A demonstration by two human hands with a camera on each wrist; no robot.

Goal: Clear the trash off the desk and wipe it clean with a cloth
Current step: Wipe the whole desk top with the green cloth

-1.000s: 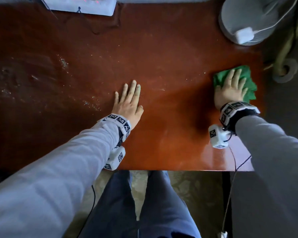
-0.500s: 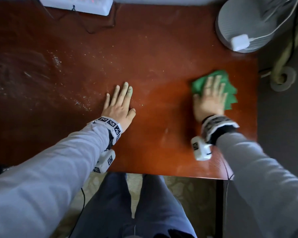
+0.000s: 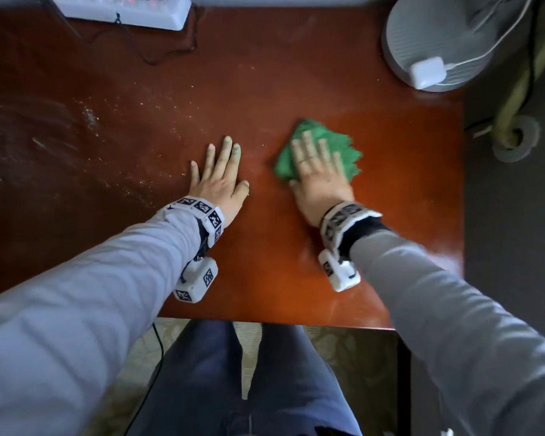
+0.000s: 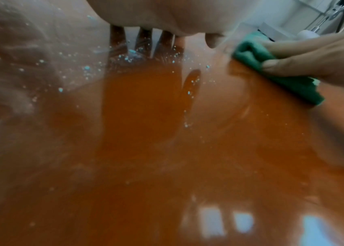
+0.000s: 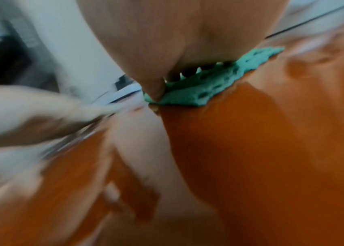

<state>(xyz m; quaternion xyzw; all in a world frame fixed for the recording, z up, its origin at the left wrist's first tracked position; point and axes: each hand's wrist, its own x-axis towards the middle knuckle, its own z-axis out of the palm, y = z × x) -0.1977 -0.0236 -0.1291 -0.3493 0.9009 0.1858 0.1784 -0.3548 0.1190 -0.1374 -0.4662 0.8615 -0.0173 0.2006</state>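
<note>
A green cloth [image 3: 343,149] lies on the red-brown desk [image 3: 296,83] right of centre. My right hand [image 3: 317,165] presses flat on the cloth, fingers straight and spread. In the left wrist view the cloth [image 4: 293,83] shows under that hand's fingers [image 4: 305,50], and in the right wrist view the cloth [image 5: 198,89] pokes out under the palm. My left hand [image 3: 221,174] rests flat on the desk just left of the cloth, fingers straight. Pale crumbs and smears [image 3: 88,118] cover the desk's left part, and specks [image 4: 86,68] lie by my left fingers.
A white power strip [image 3: 123,7] with dark cables sits at the back left edge. A grey round fan base [image 3: 447,36] carrying a white adapter [image 3: 427,72] stands at the back right corner. The desk's right edge [image 3: 461,184] drops to dark floor.
My right hand has slid the green cloth leftward from near the right edge to the desk's middle, close to my left hand. The left hand stayed flat in place.
</note>
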